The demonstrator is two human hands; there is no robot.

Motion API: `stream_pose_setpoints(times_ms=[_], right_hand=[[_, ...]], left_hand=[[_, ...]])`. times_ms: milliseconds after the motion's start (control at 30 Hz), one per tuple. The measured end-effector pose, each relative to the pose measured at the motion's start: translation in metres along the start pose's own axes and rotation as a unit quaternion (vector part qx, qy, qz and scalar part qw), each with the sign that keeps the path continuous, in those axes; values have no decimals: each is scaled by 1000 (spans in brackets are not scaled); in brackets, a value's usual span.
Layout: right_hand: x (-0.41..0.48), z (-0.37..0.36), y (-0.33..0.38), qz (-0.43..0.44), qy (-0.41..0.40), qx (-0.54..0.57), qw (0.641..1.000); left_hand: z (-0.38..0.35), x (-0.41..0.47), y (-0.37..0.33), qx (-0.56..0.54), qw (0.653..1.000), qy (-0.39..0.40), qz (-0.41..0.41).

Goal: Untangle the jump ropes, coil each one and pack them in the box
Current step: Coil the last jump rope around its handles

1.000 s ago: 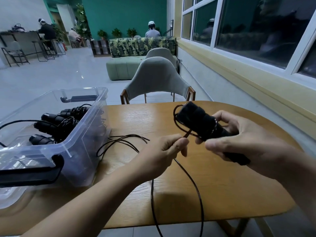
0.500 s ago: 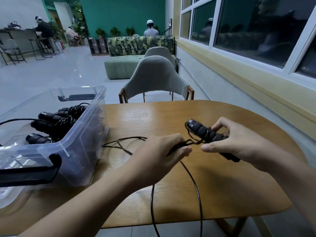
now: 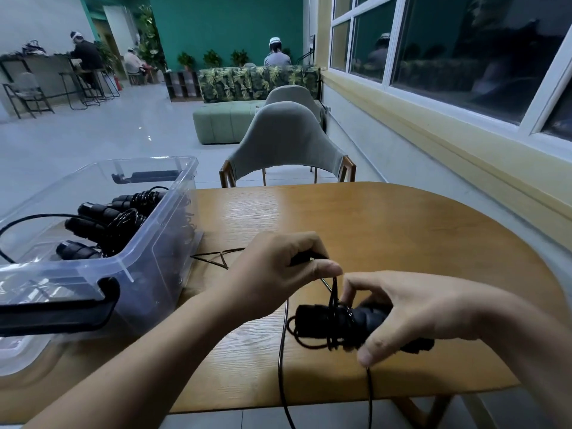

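**Cord in my left grip, handles in my right**

My right grip (image 3: 411, 314) sits at lower right of the frame, just above the table (image 3: 402, 236). It is closed round a pair of black handles (image 3: 322, 320), fingers over the top and thumb underneath. A few turns of thin black cord (image 3: 280, 366) are wound round them near their left end.

My left grip (image 3: 275, 274), at centre frame, is curled tight. It pinches that cord between thumb and fingers, just above and left of the handles. A short taut stretch drops from my thumb to the wound turns. Something black shows inside this grip, but I cannot tell what part it is.

Two strands of cord run down over the table's near edge and out at the bottom of the frame. More slack lies on the wood left of my left grip, beside the box (image 3: 182, 193).

The box is clear plastic and stands open on the table at the left of the frame. Coiled ropes (image 3: 108, 221) with black handles lie inside it. A grey chair (image 3: 288, 140) stands at the table's far edge.
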State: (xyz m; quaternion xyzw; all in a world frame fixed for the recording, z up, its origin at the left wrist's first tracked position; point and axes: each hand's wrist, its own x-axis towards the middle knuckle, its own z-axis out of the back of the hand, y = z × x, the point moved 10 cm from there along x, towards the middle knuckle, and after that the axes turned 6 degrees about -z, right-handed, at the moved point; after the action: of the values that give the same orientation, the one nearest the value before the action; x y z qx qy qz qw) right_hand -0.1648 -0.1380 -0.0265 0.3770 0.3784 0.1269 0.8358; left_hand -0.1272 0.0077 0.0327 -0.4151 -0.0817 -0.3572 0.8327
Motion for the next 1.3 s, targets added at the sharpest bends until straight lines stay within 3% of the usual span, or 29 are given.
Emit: stream_pose_setpoints(times_ms=[133, 267, 333, 400, 500, 567, 833, 1033, 1167, 1300], right_hand=[[-12, -7, 17, 74, 59, 43, 995], [-19, 5, 29, 150, 59, 142, 977], [-21, 13, 32, 179, 48, 180, 966], [-24, 24, 35, 206, 18, 202, 957], [-28, 44, 38, 242, -52, 236, 939], [-29, 55, 35, 251, -95, 256, 929], [-25, 76, 19, 234, -208, 333, 889], [-30, 84, 10, 171, -334, 271, 886], [-35, 96, 3, 129, -412, 148, 890], [-29, 97, -7, 78, -401, 70, 910]], left_hand=[[-6, -1, 1, -57, 998, 15, -10], [-17, 1, 10, -102, 994, 15, 21], [-19, 2, 13, -63, 998, 15, 24], [-22, 2, 25, -16, 998, 13, 56], [-33, 3, 23, -131, 990, 6, 58], [-36, 3, 19, -142, 988, 15, 57], [-42, 6, 8, 37, 996, 51, 62], [-39, 5, 5, 85, 994, 50, 45], [-30, 3, -9, 73, 997, 34, 9], [-24, -1, -20, 54, 998, 21, -26]])
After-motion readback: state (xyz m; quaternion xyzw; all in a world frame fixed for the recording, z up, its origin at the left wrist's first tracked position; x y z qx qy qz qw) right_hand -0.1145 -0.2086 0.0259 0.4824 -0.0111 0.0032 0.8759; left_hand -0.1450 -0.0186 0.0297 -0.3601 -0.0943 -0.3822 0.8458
